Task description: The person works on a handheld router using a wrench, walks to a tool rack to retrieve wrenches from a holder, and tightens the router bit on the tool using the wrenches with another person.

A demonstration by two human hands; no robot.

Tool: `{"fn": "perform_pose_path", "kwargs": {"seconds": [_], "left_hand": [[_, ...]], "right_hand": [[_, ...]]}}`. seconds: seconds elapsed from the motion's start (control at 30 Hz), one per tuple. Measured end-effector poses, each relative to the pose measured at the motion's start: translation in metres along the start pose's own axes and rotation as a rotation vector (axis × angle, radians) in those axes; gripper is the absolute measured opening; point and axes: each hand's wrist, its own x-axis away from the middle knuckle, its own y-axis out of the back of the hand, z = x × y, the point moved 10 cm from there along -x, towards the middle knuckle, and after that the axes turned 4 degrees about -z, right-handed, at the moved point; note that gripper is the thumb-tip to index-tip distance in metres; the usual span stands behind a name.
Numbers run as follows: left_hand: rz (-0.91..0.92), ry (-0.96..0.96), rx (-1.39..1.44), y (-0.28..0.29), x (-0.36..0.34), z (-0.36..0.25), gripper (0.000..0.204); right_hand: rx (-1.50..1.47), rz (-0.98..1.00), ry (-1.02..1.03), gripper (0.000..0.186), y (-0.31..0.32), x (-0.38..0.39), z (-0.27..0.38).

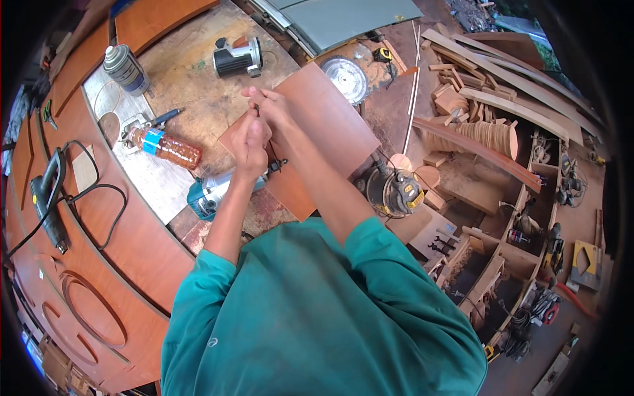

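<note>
Both my hands come together above a reddish-brown square board (333,122). The fingers of my left hand (252,144) are curled closed, with the thumb pointing up. My right hand (272,109) meets it just beyond, its fingers pinched. A tiny dark thing seems to sit between the fingertips, too small to name. Under my left forearm lies a teal and silver power tool (210,193), partly hidden, with a dark fitting (276,165) showing by the wrist. To its left, a clear bottle (173,148) with a blue label and amber contents lies on its side.
On the worn bench stand a spray can (127,71) and a black and silver router motor (238,58). A circular saw blade (345,79) lies beyond the board. A heat gun (49,204) with its cord rests on panels at left. Wood offcuts (475,99) pile up at right.
</note>
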Motion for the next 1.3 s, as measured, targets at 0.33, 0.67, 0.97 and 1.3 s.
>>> {"fn": "perform_pose_path", "kwargs": {"seconds": [0.33, 0.67, 0.97, 1.3], "left_hand": [[-0.021, 0.165, 0.026, -0.006, 0.0, 0.014, 0.044], [-0.013, 0.151, 0.1, -0.006, -0.003, 0.011, 0.044], [-0.009, 0.203, 0.097, -0.006, 0.005, 0.013, 0.042], [0.013, 0.161, 0.136, -0.006, 0.005, 0.015, 0.044]], "right_hand": [[-0.287, 0.067, 0.053, 0.02, 0.007, 0.009, 0.015], [-0.168, 0.037, -0.026, 0.02, 0.012, -0.01, -0.005], [-0.405, 0.043, 0.17, 0.02, 0.005, -0.004, 0.056], [-0.27, 0.059, -0.109, 0.021, -0.007, -0.025, 0.001]]}}
